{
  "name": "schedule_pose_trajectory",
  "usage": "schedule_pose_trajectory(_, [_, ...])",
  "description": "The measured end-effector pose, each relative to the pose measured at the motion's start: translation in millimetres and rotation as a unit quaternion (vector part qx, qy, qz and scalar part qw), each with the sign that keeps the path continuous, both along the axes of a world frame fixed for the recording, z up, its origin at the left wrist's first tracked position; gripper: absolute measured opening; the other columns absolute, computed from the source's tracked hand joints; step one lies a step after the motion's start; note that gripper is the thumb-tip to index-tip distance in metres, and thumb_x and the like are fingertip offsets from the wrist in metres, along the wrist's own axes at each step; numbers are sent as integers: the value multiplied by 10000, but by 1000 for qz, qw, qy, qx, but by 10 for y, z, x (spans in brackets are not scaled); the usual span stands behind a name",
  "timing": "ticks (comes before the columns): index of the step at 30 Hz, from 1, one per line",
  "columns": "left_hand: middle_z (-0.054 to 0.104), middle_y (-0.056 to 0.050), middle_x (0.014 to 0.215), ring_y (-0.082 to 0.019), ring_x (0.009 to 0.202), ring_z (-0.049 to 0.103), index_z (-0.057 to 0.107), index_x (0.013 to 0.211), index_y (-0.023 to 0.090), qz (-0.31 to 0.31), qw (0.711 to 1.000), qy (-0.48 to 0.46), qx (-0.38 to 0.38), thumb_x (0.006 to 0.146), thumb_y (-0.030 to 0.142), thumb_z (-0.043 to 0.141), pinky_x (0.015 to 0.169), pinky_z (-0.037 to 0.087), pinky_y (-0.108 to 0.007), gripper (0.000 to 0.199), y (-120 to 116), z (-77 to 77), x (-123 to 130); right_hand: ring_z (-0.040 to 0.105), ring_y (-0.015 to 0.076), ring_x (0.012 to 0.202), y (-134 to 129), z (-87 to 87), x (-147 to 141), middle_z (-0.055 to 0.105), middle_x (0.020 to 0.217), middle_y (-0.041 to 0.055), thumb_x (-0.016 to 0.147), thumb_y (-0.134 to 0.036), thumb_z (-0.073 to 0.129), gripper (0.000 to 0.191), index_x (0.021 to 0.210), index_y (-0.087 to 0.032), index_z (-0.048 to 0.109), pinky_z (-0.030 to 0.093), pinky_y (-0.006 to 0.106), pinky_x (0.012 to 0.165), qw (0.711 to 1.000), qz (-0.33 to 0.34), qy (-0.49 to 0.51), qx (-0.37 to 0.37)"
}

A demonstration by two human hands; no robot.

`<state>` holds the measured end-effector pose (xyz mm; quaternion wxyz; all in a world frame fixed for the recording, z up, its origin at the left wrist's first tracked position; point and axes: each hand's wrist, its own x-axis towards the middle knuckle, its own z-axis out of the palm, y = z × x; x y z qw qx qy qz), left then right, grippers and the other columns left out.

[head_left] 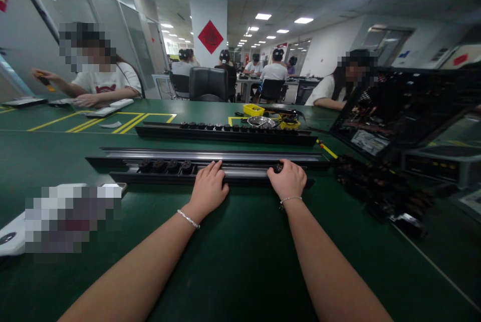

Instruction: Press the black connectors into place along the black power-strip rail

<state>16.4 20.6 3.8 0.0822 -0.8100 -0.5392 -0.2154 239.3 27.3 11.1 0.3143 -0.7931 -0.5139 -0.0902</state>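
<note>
A long black rail with a metallic channel (251,172) lies across the green table in front of me. Several round black parts (173,166) sit in its left half. My left hand (211,184) rests on the rail just right of them, fingers together over the channel; whether anything is under them is hidden. Near the rail's right end, my right hand (288,179) is curled round a small round black part (278,167). Behind lies a second, bare-channelled rail (225,155), and farther back a third rail (225,133) carries a row of round black parts.
Dark parts are piled (391,187) on the right, beside a tilted black case (406,106). Yellow bins (253,109) and a metal dish (261,121) stand at the back. A white device (18,232) lies left. Two people sit across the table, others farther off.
</note>
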Motion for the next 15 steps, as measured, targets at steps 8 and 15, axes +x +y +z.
schedule_pose_trajectory(8, [447,-89,1409,-258,1316,368,607,993,201,1,1000,2,-5,793,285,491,1037,331,-441,245,0,17,-3,490,271,1051,9,12,47,626,1069,124,748,-329,488,403,1102,-160,580,312,405,925,1000,1,12,-18])
schedule_pose_trajectory(15, [439,-82,1415,-254,1319,364,606,1005,208,2,1000,-1,-8,798,282,487,1045,327,-446,250,-1,12,4,441,299,1100,19,-50,91,608,1103,142,707,-370,524,431,1077,-158,590,261,464,964,1000,-24,-12,15])
